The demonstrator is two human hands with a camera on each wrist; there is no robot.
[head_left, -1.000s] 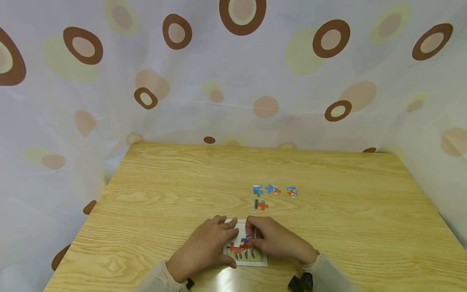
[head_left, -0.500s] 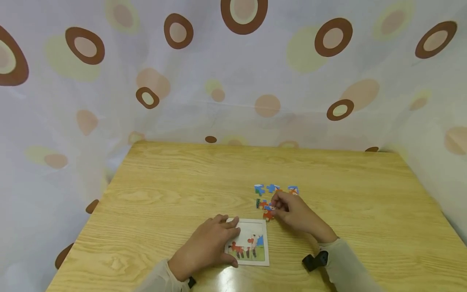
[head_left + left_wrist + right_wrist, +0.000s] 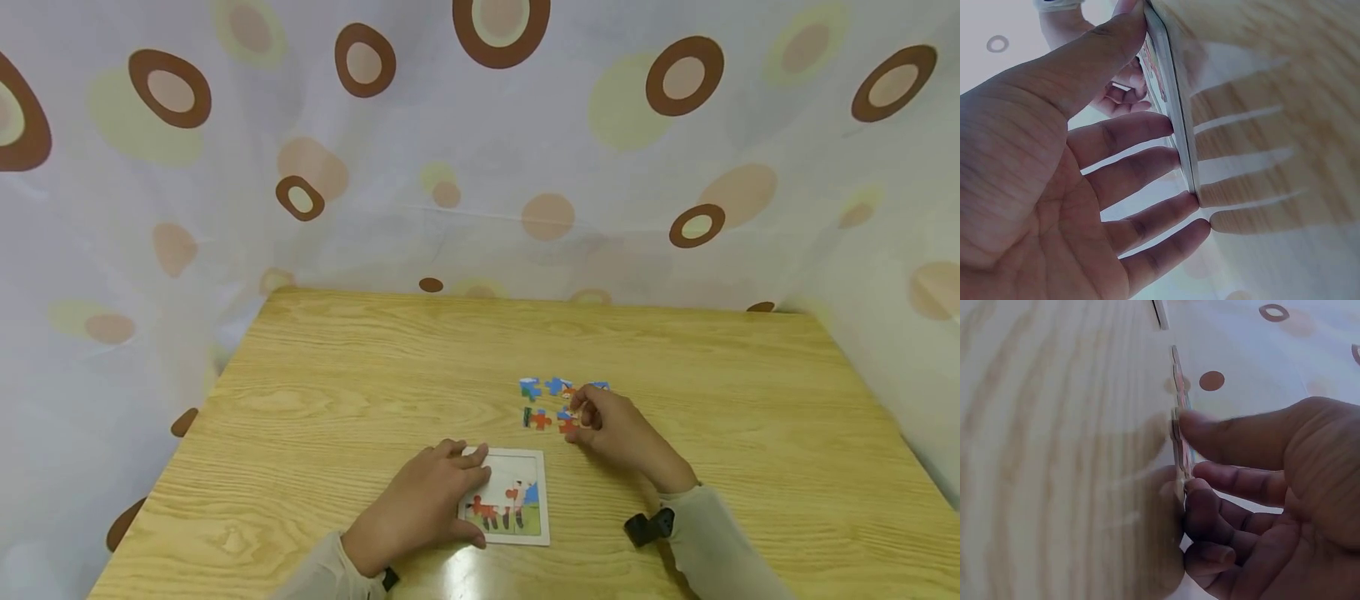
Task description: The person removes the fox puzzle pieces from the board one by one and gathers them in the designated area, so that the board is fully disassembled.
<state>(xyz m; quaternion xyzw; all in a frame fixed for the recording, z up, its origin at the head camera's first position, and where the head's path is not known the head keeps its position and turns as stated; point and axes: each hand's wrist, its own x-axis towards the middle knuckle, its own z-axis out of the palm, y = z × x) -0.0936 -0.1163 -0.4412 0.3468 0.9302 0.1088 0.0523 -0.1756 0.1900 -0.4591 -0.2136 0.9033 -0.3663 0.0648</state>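
A square puzzle tray (image 3: 517, 540) with a white rim lies near the table's front, partly filled with pieces forming a reddish horse's legs and a figure. My left hand (image 3: 423, 504) rests over its left side, fingers extended; in the left wrist view the fingertips (image 3: 1166, 125) touch the tray's edge. Beyond the tray, my right hand (image 3: 622, 433) pinches a red and blue puzzle piece (image 3: 567, 422) at the tabletop, thumb on its near side. Beside it lies a red and green puzzle piece (image 3: 537, 419). The right fingers partly hide the pinched piece.
Further back in a row lie a blue and green piece (image 3: 529, 388), a blue and orange piece (image 3: 558, 387) and a mostly hidden blue piece (image 3: 600, 386). The wooden table (image 3: 337, 375) meets a dotted curtain (image 3: 480, 167) behind.
My right hand has moved from the tray to the loose pieces, carrying a red and blue puzzle piece, now beside the red and green one. My left hand has stayed on the tray.
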